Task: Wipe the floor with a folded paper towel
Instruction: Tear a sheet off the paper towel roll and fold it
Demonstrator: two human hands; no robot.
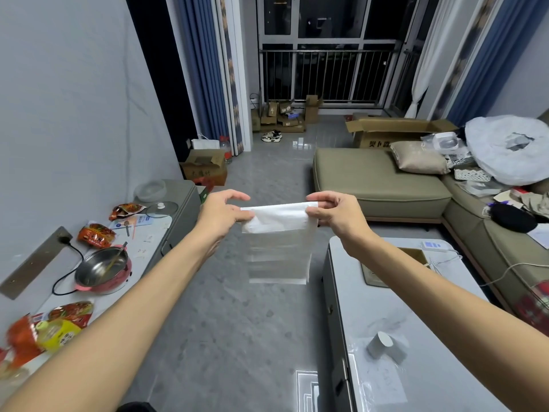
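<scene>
White paper towel (279, 230) | left hand (221, 214), right hand (332, 214) grip: pinched on top corners | above floor (231, 322)

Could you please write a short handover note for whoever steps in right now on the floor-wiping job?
Left hand: pinching the towel's top left corner.
Right hand: pinching the top right corner.
Paper towel: held up in the air between both hands, top edge turned over, the rest hanging down, well above the floor.
Done: towel in hand, folding begun.
Left: finish the fold, crouch down, wipe the grey floor between the side counter and the table.
</scene>
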